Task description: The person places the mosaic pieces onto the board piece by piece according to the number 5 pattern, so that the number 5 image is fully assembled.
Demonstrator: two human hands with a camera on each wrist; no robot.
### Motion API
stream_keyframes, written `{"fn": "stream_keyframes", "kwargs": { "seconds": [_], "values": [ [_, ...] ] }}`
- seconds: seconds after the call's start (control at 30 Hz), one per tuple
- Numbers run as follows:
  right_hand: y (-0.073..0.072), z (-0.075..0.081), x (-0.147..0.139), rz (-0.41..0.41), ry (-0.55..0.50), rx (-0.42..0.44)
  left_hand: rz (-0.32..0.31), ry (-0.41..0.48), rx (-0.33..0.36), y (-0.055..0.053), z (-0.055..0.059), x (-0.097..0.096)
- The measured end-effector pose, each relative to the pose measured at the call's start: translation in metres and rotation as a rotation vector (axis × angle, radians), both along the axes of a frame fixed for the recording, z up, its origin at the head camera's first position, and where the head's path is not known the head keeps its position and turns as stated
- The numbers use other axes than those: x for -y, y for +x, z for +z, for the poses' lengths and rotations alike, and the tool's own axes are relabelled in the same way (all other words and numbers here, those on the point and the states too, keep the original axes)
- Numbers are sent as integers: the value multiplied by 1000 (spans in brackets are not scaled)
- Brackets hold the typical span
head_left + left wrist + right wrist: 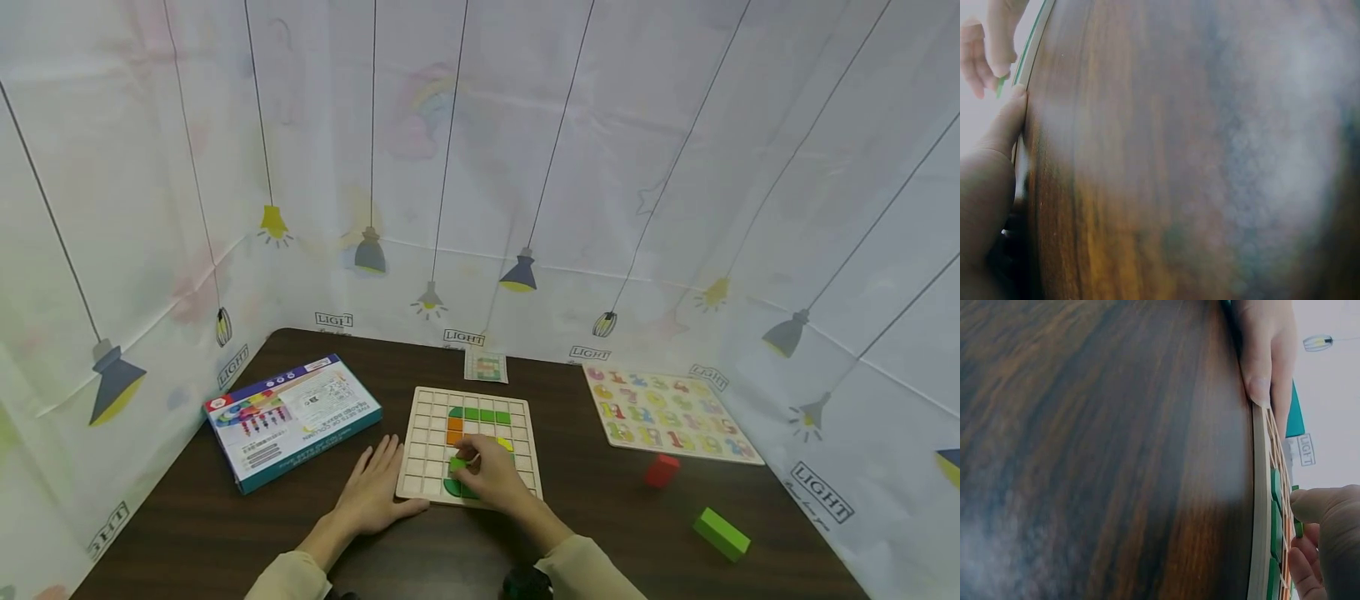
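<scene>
A wooden grid board point(420, 450) lies on the dark table. Green tiles point(483, 415) fill part of a far row, with orange tiles point(454, 431) below their left end. A yellow tile point(504, 444) shows beyond my right hand point(491, 477), and another green tile point(453, 487) lies in the front row. Between thumb and fingers, the right hand pinches a small green tile point(1299, 529) close over the board's front rows. My left hand point(372, 490) rests with fingers extended along the board's left side, its thumb point(1013, 115) at the front left corner. The right hand hides some squares.
Left of the board lies a flat printed box point(300, 417). A small pattern card point(486, 367) is behind it. To the right are a number board point(667, 412), a red block point(662, 471) and a longer green block point(722, 533). A printed curtain borders the table.
</scene>
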State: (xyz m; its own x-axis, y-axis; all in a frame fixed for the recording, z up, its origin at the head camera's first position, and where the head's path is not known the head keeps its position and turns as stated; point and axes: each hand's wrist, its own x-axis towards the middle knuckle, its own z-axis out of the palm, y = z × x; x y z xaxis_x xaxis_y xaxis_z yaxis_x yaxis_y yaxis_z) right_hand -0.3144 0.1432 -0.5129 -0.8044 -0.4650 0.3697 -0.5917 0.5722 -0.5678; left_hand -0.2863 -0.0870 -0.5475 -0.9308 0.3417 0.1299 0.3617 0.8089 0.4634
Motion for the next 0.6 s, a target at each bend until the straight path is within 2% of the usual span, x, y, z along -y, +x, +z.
{"fn": "stream_keyframes", "kwargs": {
  "seconds": [0.33, 0.6],
  "values": [
    [-5, -4, 4, 11, 14, 3, 3, 6, -8, -2, -4, 0],
    [-3, -5, 8, 6, 19, 1, -5, -4, -1, -2, -4, 1]
  ]
}}
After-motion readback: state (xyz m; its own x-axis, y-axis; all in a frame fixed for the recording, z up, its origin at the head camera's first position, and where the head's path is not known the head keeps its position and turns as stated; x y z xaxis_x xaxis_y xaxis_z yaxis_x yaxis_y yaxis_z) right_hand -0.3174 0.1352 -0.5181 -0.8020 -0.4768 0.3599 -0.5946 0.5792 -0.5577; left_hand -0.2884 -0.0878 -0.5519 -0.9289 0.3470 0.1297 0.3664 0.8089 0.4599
